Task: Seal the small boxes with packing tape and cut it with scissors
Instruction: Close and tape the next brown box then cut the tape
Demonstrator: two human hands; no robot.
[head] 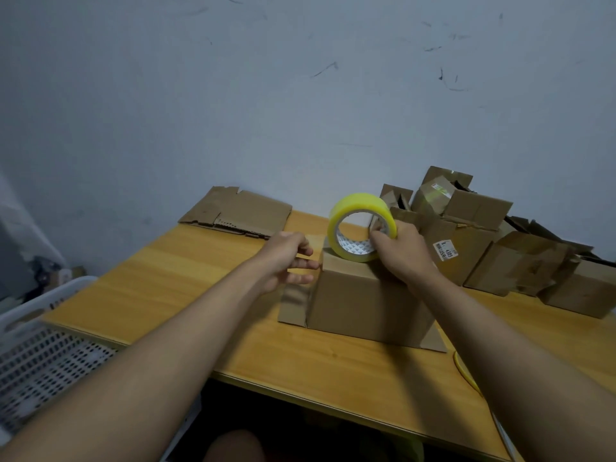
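Both forearms reach to the box (366, 305): right grip (400, 251) clasps the tape roll (361, 226) atop it; left grip (286, 258), loose beside it, holds nothing. Unsteadied, the box could slide, skewing the tape.

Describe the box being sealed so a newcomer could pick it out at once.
Start at the wooden table against the wall. The cardboard box stands alone near its middle, left of the pile of boxes. Only this one has the yellow tape roll standing on top, gripped by the right hand.
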